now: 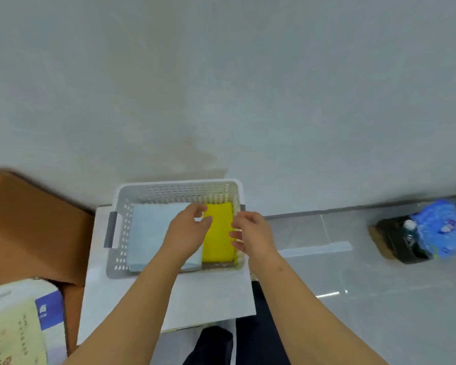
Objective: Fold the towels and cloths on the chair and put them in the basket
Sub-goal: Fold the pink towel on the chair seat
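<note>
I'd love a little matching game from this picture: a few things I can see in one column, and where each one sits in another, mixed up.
Things:
1. yellow cloth
2. light blue towel
3. cardboard box
4. basket

Places:
A. left half of the basket
B. on the white surface, against the wall
C. right half of the basket, between the two hands
D. far left, beside the white surface

Pairs: 1-C, 2-A, 3-D, 4-B
</note>
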Action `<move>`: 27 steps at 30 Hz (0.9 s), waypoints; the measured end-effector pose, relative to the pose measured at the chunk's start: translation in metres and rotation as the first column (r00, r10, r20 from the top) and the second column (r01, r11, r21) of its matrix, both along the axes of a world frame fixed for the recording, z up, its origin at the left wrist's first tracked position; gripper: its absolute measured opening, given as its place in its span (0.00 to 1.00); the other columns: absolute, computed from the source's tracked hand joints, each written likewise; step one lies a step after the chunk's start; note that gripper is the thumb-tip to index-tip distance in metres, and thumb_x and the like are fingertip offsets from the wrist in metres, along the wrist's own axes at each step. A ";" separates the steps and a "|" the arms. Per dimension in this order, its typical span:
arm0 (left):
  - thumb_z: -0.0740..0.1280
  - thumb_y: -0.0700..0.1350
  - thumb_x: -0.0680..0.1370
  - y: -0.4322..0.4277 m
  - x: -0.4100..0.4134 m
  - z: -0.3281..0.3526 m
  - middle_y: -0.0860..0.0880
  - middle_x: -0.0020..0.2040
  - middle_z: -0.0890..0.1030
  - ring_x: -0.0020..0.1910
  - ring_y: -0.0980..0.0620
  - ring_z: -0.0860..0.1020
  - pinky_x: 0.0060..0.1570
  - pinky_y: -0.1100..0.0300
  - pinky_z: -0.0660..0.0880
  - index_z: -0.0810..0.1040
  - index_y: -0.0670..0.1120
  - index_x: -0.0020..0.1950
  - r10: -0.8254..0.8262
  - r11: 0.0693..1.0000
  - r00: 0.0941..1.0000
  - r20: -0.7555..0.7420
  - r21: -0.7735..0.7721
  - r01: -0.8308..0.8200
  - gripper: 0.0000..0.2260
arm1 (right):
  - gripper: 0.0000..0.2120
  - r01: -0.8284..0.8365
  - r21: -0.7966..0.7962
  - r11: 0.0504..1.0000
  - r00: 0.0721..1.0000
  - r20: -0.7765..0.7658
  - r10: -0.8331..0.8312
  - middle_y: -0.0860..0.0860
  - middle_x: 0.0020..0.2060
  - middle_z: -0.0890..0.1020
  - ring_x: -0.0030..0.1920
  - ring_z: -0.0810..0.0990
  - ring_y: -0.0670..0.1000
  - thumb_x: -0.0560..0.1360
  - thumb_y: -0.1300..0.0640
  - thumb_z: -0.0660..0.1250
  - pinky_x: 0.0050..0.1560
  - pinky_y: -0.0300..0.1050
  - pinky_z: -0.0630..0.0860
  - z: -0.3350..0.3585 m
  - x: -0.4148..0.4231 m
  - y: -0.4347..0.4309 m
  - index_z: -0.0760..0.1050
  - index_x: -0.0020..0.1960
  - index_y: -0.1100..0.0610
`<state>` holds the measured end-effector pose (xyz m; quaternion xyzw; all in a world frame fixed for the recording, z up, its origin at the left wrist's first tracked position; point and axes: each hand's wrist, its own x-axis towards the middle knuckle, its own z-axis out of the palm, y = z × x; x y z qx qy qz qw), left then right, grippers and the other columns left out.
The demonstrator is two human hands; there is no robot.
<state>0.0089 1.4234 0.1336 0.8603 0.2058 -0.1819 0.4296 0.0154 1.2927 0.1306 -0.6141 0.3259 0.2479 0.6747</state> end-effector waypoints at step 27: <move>0.63 0.46 0.78 -0.670 -0.110 0.112 0.50 0.55 0.79 0.52 0.49 0.78 0.53 0.55 0.73 0.77 0.49 0.58 -0.821 0.534 0.428 0.378 0.240 0.811 0.10 | 0.09 0.481 -0.719 0.502 0.876 0.416 -0.243 0.49 0.48 0.75 0.52 0.75 0.51 0.75 0.56 0.64 0.52 0.43 0.71 0.115 -0.226 -0.640 0.73 0.55 0.54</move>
